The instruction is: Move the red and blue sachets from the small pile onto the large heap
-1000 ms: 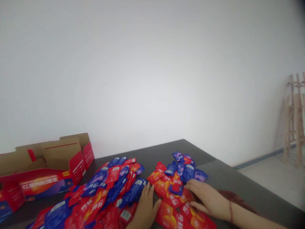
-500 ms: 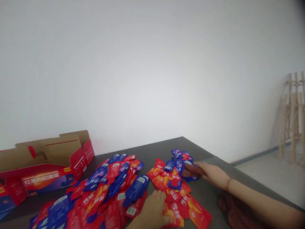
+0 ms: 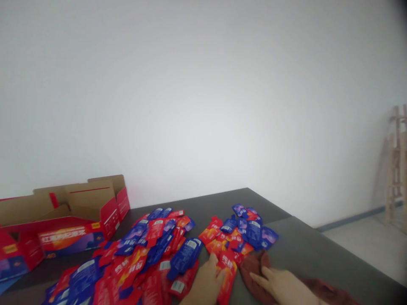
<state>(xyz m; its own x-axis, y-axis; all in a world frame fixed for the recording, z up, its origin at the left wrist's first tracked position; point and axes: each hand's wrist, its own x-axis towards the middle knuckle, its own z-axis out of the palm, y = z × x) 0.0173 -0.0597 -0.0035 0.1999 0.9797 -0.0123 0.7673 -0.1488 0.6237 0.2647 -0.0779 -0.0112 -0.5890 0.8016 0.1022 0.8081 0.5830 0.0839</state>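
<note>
My right hand (image 3: 281, 286) is closed on a crumpled brown cloth (image 3: 252, 275) at the table's lower right. The cloth lies against the right side of a group of red-orange pouches (image 3: 227, 269). My left hand (image 3: 205, 281) is on the left edge of these pouches, its thumb and bent fingers closed about the nearest one; the lower part of the grip is cut off by the frame. Blue pouches (image 3: 254, 232) with purple prints lie just beyond. Left of my left hand spreads a larger heap of red and blue pouches (image 3: 155, 228).
Opened cardboard boxes (image 3: 110, 216), red outside and brown inside, stand at the left against the white wall (image 3: 203, 106). The dark table (image 3: 219, 201) ends at a right-hand edge above the floor. Wooden stools or a wooden frame (image 3: 396, 169) stand far right.
My right hand has drawn the cloth back toward me, from the blue pouches to the nearer red ones. The nearest red pouches have shifted left, against my left hand. The view has turned slightly.
</note>
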